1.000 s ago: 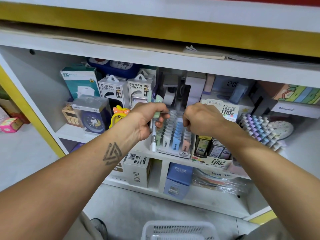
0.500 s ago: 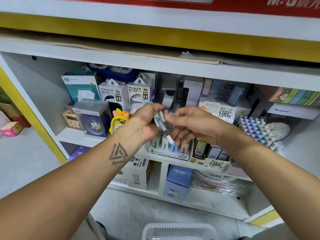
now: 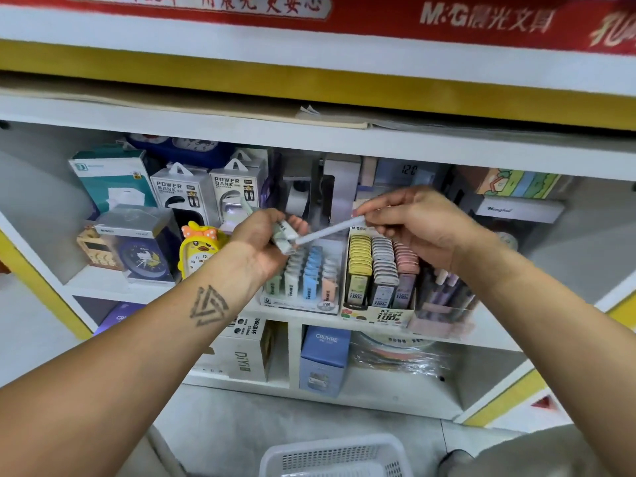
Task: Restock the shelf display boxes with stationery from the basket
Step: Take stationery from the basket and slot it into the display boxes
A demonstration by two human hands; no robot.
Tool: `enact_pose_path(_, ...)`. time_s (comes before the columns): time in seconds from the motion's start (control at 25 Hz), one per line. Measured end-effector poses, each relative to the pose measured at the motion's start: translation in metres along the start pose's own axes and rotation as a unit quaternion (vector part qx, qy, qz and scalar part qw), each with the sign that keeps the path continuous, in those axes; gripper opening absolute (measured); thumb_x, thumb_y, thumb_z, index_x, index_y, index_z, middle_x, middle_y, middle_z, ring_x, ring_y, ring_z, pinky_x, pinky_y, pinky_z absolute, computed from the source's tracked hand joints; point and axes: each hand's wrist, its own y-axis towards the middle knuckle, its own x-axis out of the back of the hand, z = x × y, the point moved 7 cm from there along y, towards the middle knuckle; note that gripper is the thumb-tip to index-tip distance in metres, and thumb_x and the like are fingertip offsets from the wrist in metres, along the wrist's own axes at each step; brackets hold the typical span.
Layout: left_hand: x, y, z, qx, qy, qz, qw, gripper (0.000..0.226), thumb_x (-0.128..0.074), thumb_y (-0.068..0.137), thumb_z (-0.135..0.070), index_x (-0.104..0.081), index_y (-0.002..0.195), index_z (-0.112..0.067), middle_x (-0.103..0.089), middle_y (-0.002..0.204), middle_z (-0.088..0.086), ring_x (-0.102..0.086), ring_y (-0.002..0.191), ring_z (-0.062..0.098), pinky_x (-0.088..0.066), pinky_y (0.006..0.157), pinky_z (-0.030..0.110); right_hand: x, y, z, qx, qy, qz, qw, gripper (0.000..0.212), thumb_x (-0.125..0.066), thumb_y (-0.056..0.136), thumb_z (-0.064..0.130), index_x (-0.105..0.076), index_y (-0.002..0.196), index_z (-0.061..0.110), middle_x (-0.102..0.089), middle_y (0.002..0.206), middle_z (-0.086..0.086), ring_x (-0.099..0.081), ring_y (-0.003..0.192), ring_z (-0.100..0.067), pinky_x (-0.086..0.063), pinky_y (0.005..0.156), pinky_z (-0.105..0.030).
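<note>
Right hand [image 3: 418, 225] pinches a pale pen [image 3: 330, 229]; left hand [image 3: 265, 241] grips what looks like small lead packs [image 3: 284, 237] over the display box [image 3: 303, 297]. Loose grip, they'd drop past the basket [image 3: 330, 456].

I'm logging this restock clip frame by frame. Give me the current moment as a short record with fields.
left hand: grips small pale packs
right hand: pinches a pale pen
pen position: slanted, above the eraser display box
neighbouring box: lead cases, in yellow, grey and pink rows
basket: white, on the floor below
</note>
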Motion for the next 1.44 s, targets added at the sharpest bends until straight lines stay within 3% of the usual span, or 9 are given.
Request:
enact_pose_path(0.08, -0.007, -0.002, 0.011, 0.02, -0.007, 0.017, 1.0, 0.008, -0.045, 0.094, 0.004, -0.052, 0.098, 0.002, -0.058, 0.083, 0.016, -0.061, 0.063, 0.018, -0.057, 0.056, 0.027, 0.033, -0.008, -0.001, 0.013, 0.068, -0.039, 0.997, 0.018, -0.059, 0.091, -0.01, -0.074, 0.099, -0.006, -0.074, 0.082, -0.013, -0.062, 0.066, -0.011, -0.051, 0.06, -0.016)
enact_pose_path(0.24, -0.022, -0.008, 0.028, 0.034, 0.004, 0.057, 0.998, 0.021, -0.049, 0.095, 0.003, -0.049, 0.116, 0.0, -0.061, 0.091, 0.02, -0.066, 0.063, 0.021, -0.058, 0.055, 0.028, 0.079, -0.023, -0.006, 0.046, 0.072, -0.104, 0.991, 0.017, -0.063, 0.089, -0.01, -0.067, 0.103, -0.002, -0.072, 0.081, -0.015, -0.067, 0.07, -0.018, -0.055, 0.063, -0.02)
enact_pose_path(0.48, -0.045, -0.025, 0.054, 0.067, 0.055, 0.111, 0.99, 0.015, -0.055, 0.091, 0.003, -0.054, 0.106, 0.004, -0.069, 0.08, 0.023, -0.071, 0.064, 0.026, -0.06, 0.056, 0.033, 0.121, -0.039, -0.011, 0.043, 0.144, -0.157, 0.976, 0.017, -0.06, 0.095, -0.003, -0.07, 0.108, -0.004, -0.07, 0.088, -0.017, -0.061, 0.068, -0.017, -0.054, 0.061, -0.022)
enact_pose_path(0.76, -0.068, -0.026, 0.089, 0.085, 0.116, 0.139, 0.98, 0.025, -0.056, 0.09, 0.0, -0.054, 0.115, -0.001, -0.07, 0.08, 0.018, -0.068, 0.065, 0.023, -0.057, 0.069, 0.031, 0.139, -0.075, 0.005, 0.135, -0.104, -0.169, 0.971, 0.015, -0.072, 0.09, 0.003, -0.066, 0.103, 0.0, -0.063, 0.073, -0.016, -0.052, 0.057, -0.02, -0.043, 0.055, -0.034)
enact_pose_path(1.0, -0.077, -0.032, 0.106, 0.084, 0.132, 0.15, 0.976, 0.025, -0.059, 0.089, 0.001, -0.054, 0.114, 0.0, -0.072, 0.083, 0.019, -0.07, 0.067, 0.024, -0.06, 0.061, 0.032, 0.14, -0.09, 0.001, 0.202, -0.245, -0.179, 0.931, 0.022, -0.08, 0.084, 0.009, -0.066, 0.088, 0.025, -0.066, 0.078, -0.001, -0.056, 0.066, -0.012, -0.052, 0.064, -0.023)
enact_pose_path(1.12, -0.08, -0.035, 0.112, 0.083, 0.143, 0.154, 0.974, 0.021, -0.058, 0.09, 0.001, -0.056, 0.111, 0.003, -0.072, 0.081, 0.018, -0.07, 0.067, 0.024, -0.061, 0.063, 0.031, 0.128, -0.091, -0.013, 0.203, -0.369, -0.15, 0.894, 0.021, -0.082, 0.082, 0.024, -0.064, 0.086, 0.034, -0.067, 0.08, 0.01, -0.061, 0.072, -0.003, -0.049, 0.064, -0.018)
enact_pose_path(1.24, -0.081, -0.035, 0.112, 0.077, 0.151, 0.149, 0.974, 0.017, -0.058, 0.09, 0.001, -0.057, 0.107, 0.003, -0.072, 0.08, 0.018, -0.07, 0.066, 0.023, -0.061, 0.062, 0.031, 0.116, -0.094, -0.022, 0.206, -0.405, -0.124, 0.882, 0.02, -0.082, 0.083, 0.028, -0.064, 0.087, 0.035, -0.065, 0.078, 0.011, -0.062, 0.073, -0.005, -0.049, 0.064, -0.023)
enact_pose_path(1.44, -0.08, -0.036, 0.11, 0.076, 0.152, 0.151, 0.974, 0.018, -0.059, 0.09, 0.001, -0.058, 0.108, 0.003, -0.073, 0.083, 0.019, -0.072, 0.07, 0.025, -0.062, 0.063, 0.033, 0.104, -0.099, -0.015, 0.212, -0.411, -0.111, 0.88, 0.014, -0.085, 0.079, 0.025, -0.072, 0.083, 0.022, -0.067, 0.073, 0.009, -0.061, 0.068, -0.007, -0.045, 0.063, -0.017)
